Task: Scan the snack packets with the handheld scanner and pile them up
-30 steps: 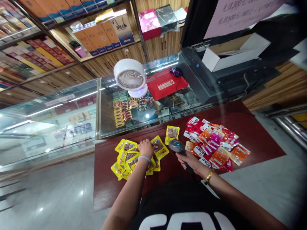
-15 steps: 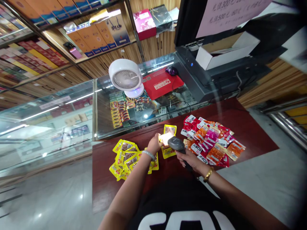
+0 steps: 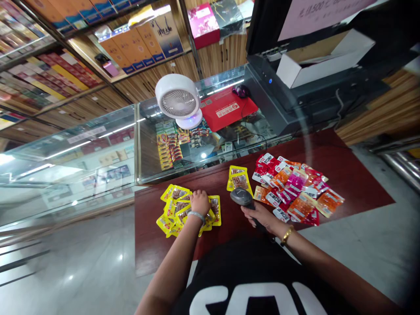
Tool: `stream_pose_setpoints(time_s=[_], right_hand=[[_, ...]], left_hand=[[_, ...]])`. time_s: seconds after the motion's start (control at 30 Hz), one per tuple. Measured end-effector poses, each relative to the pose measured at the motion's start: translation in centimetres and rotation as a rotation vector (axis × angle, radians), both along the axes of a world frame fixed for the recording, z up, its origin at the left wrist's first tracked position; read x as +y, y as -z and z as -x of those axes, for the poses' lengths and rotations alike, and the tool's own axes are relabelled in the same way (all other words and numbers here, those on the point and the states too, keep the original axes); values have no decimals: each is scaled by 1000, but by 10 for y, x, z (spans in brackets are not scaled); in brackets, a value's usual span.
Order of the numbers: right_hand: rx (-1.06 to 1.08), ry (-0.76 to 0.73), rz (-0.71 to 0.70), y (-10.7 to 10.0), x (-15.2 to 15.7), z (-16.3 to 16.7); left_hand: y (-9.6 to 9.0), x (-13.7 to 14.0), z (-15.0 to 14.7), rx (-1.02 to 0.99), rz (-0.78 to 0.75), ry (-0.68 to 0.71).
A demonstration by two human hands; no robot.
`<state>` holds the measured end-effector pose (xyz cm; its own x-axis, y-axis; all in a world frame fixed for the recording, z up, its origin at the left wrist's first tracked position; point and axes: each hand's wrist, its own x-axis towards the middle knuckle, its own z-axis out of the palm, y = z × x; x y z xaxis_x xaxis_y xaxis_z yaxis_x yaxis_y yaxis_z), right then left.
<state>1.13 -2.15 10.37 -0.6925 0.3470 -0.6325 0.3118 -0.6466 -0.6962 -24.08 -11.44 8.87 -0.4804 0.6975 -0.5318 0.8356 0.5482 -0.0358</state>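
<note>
Withdrawn from the scanner point(image 3: 242, 197), the left hand point(image 3: 200, 203) now rests on the yellow pile point(image 3: 177, 206) toward the table point(image 3: 147, 253)'s left edge, grip not discernible, leaving two packets point(image 3: 241, 180) overlapping at the far edge, right hand point(image 3: 261, 216) clamped on the scanner.

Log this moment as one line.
left hand: on yellow packet pile | right hand: gripping scanner | mixed packets: beside right hand

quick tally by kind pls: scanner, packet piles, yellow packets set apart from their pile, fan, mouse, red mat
Scanner: 1
Yellow packet pile: 1
Red, orange and pink packet pile: 1
Yellow packets set apart: 2 visible
Fan: 1
Mouse: 1
Red mat: 1
Total: 8, each pile counted as one; overlapping packets hide their exact number
</note>
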Motion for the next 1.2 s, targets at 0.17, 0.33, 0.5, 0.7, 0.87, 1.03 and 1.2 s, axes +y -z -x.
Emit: stream_pose_setpoints(time_s=[0.17, 0.33, 0.5, 0.7, 0.87, 1.03, 1.2], right_hand=[[-14, -82, -24, 7, -8, 0], [-12, -102, -45, 11, -11, -3], [-14, -86, -58, 11, -10, -9], [3, -118, -35, 14, -11, -13], [24, -177, -29, 15, -13, -10], [21, -182, -27, 12, -14, -10], [25, -177, -21, 16, -15, -14]], left_hand=[[13, -2, -5, -79, -17, 62], [16, 4, -3, -117, -53, 80], [15, 0, 6, -141, -78, 108], [19, -3, 16, -291, -130, -121], [24, 16, 13, -535, -329, -361], [27, 34, 12, -597, -437, -522], [27, 37, 8, -811, -522, -708]])
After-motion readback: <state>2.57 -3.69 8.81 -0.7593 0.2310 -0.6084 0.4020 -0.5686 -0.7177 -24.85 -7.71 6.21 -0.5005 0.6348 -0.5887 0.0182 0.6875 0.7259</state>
